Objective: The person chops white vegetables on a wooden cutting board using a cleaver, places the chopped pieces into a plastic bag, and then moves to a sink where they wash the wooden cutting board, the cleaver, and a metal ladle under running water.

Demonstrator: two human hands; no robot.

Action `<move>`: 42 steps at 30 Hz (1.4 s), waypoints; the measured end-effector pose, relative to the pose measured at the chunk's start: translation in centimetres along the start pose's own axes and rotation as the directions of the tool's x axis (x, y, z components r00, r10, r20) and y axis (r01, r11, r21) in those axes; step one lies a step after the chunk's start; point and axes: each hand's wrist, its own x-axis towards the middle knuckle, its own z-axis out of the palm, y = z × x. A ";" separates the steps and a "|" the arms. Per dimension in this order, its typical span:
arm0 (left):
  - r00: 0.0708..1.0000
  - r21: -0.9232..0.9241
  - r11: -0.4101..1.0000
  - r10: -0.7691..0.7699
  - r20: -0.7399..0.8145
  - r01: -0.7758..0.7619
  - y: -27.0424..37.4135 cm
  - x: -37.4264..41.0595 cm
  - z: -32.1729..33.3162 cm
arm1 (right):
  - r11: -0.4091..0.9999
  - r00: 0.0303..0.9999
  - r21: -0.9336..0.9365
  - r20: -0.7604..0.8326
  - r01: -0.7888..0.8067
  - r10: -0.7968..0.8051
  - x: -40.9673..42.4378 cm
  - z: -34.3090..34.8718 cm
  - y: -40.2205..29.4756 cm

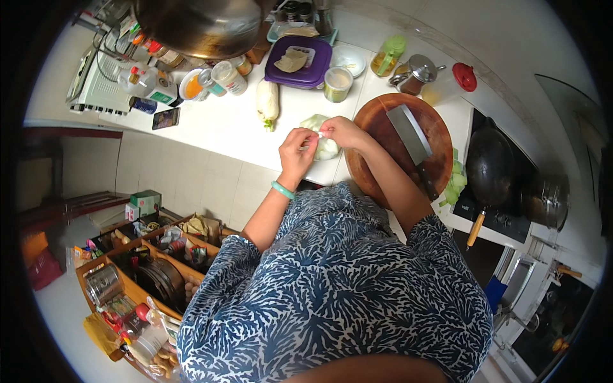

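My left hand (296, 152), below a green bangle, and my right hand (344, 131) meet over a clear plastic bag (327, 149). The fingertips of both pinch its gathered white top. Pale green-white pieces show through the bag, which rests on the white counter. To its right a cleaver (409, 134) lies on a round wooden chopping board (368, 112), its dark handle towards the board's near edge. A whitish peeled vegetable (267, 101) with a green end lies to the left of the bag. Green peelings (455, 184) lie beside the board, near the stove.
Behind stand a purple-lidded container (273, 67), a lidded tub (338, 85), a glass jug with a green lid (387, 57) and a metal teapot (415, 76). A wok (489, 165) sits on the stove at right. A phone (166, 118) lies at left; a large metal pan (198, 28) looms above.
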 end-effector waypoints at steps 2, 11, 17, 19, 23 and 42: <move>0.999 -0.009 1.000 -0.005 0.034 0.006 0.1 0.0 -0.2 | 0.993 0.998 0.104 0.009 -0.062 0.061 0.3 0.3 0.6; 0.995 0.265 0.959 0.096 0.039 -0.103 0.1 0.5 0.1 | 0.954 0.976 0.269 -0.131 -0.135 0.175 -0.2 0.5 0.5; 0.984 0.444 0.889 0.042 0.173 -0.115 0.8 0.5 -0.6 | 0.999 0.864 -0.024 -0.503 -0.040 0.022 -0.9 1.9 -0.2; 0.981 0.406 0.907 0.036 0.188 -0.111 0.3 0.4 -1.0 | 0.994 0.829 -0.107 -0.558 -0.020 -0.043 -1.2 2.2 0.0; 0.977 0.205 0.978 -0.073 0.200 0.031 1.2 -0.2 -1.2 | 0.984 0.678 -0.177 -0.722 0.010 -0.137 -4.8 0.9 0.3; -0.173 -0.157 -0.356 -0.736 0.655 0.921 -4.0 -11.0 2.6 | 0.828 0.688 -0.263 -0.701 -0.495 0.188 -17.3 1.2 6.5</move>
